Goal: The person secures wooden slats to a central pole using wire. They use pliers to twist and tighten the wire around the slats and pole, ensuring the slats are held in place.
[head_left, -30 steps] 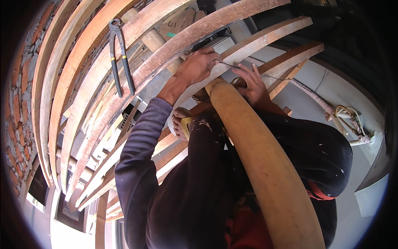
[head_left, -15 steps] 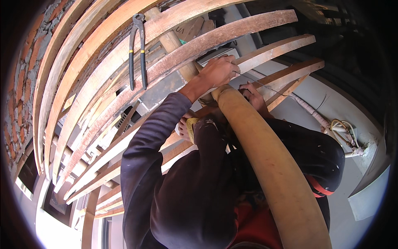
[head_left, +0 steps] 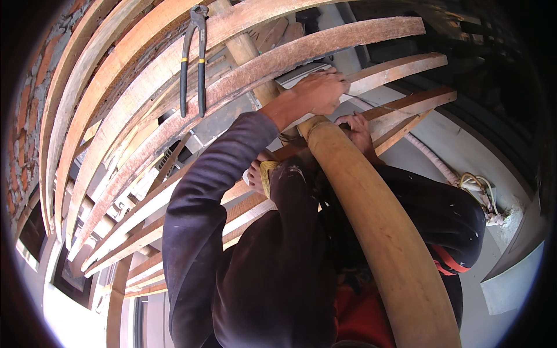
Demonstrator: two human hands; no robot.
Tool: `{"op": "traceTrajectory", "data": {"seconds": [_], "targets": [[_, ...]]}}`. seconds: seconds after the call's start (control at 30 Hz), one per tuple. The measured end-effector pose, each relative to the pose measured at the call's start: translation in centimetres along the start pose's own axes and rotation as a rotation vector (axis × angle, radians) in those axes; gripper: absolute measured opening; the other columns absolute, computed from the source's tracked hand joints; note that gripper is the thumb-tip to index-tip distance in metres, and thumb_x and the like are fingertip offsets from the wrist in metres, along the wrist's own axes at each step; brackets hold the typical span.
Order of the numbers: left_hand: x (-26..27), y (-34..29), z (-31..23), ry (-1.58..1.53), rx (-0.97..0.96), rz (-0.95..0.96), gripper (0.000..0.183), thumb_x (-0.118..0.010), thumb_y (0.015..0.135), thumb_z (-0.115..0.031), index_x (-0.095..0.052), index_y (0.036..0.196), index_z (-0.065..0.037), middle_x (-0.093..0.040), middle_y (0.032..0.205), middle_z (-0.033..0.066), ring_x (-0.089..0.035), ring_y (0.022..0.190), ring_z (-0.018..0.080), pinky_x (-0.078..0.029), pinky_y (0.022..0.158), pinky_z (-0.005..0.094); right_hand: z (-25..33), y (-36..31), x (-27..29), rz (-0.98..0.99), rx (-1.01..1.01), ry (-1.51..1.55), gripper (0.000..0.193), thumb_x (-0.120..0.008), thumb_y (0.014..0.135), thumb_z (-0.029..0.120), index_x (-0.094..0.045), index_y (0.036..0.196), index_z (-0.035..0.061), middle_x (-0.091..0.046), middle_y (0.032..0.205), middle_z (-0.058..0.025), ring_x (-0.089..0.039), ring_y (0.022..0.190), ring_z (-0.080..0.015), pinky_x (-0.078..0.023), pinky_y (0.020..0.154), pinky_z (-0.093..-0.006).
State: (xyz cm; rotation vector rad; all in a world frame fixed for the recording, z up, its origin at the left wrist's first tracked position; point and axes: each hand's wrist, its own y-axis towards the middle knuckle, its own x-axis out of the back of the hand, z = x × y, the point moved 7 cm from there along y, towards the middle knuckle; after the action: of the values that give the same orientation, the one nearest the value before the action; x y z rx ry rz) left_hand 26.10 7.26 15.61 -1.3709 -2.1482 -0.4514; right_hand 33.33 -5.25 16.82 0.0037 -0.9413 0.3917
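Both curled, their hold unclear: left hand (head_left: 321, 93) over a beam (head_left: 400, 72), right hand (head_left: 358, 131) beside the pole (head_left: 377, 220).

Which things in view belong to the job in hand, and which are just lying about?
In the job, it seems:
beam, under the left hand
pole, beside the right hand

Lying about, or apart:
pliers, unheld, perhaps a job tool
wrapped pipe, away from both hands

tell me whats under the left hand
A pale wooden beam runs out from beneath the left hand, on its right side. The stretch under the palm, and anything held there, is covered.
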Motion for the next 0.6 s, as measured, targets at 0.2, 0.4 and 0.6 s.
{"op": "traceTrajectory", "data": {"seconds": [0.2, 0.4, 0.6], "targets": [[0.6, 2.5, 0.3, 0.084, 0.025, 0.036, 0.021, -0.059, 0.083, -0.011, -0.066, 0.103, -0.006, -0.059, 0.102, 0.0111, -0.055, 0.104, 0.0308, -0.045, 0.093, 0.0410, 0.5, 0.1, 1.1, 0.074, -0.103, 0.093, 0.025, -0.067, 0.071, 0.025, -0.067, 0.086, 0.0055, -0.055, 0.105, -0.0056, -0.053, 0.100, -0.0263, -0.036, 0.091, -0.0440], [0.1, 1.1, 1.5, -0.135, 0.103, 0.042, 0.021, -0.058, 0.087, -0.014, -0.066, 0.106, -0.006, -0.058, 0.097, 0.0135, -0.056, 0.100, 0.0320, -0.046, 0.087, 0.0419, 0.2, 0.1, 3.1, 0.152, -0.184, 0.179, 0.021, -0.070, 0.065, 0.008, -0.060, 0.083, 0.0018, -0.052, 0.107, -0.0087, -0.053, 0.100, -0.0292, -0.039, 0.086, -0.0380], [-0.2, -0.5, 0.8, -0.278, 0.003, -0.104, 0.018, -0.060, 0.086, -0.011, -0.069, 0.100, -0.005, -0.057, 0.090, 0.0143, -0.056, 0.093, 0.0335, -0.046, 0.083, 0.0430, 0.7, 0.3, 4.2, 0.153, -0.336, 0.326, 0.023, -0.066, 0.066, -0.006, -0.057, 0.086, -0.0013, -0.051, 0.104, -0.0114, -0.057, 0.091, -0.0304, -0.046, 0.077, -0.0377]]}}
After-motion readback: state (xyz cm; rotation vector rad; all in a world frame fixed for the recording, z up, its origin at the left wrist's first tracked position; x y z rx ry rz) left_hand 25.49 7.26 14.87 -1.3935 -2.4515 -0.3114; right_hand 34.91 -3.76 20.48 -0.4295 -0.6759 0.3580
